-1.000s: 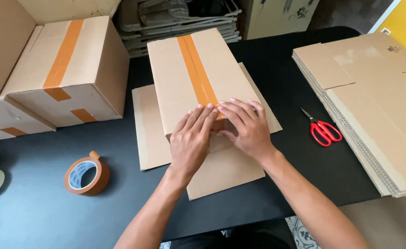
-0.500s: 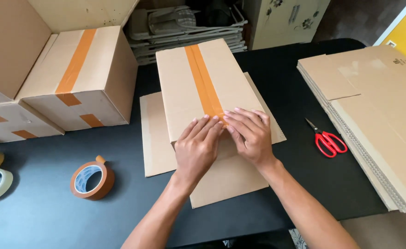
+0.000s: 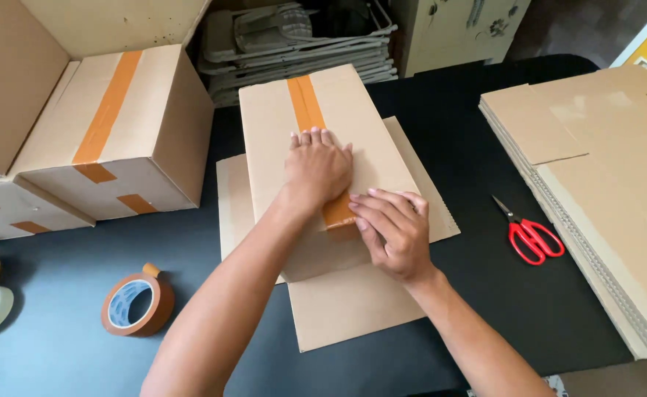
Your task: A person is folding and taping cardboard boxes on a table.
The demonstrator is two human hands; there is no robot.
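- A stack of flat cardboard sheets (image 3: 595, 184) fills the black table's (image 3: 485, 309) right side.
- Two sealed boxes (image 3: 117, 132), orange-striped, stand at left.
- The centre carton (image 3: 316, 125) rests on a flattened sheet (image 3: 353, 309); its orange tape strip (image 3: 305, 99) runs lengthwise.
- The left hand (image 3: 317, 167) lies open, palm flat on the strip.
- The right hand (image 3: 393, 231) presses open fingers at the carton's near edge.
- An orange tape roll (image 3: 138, 301) sits left; red scissors (image 3: 529, 235) right.

A single head-worn camera looks steeply down and forward from close above the black table (image 3: 485, 132). Both forearms enter from the bottom edge, the box (image 3: 316, 125) sits mid-frame, and the floor shows along the top. No second view.
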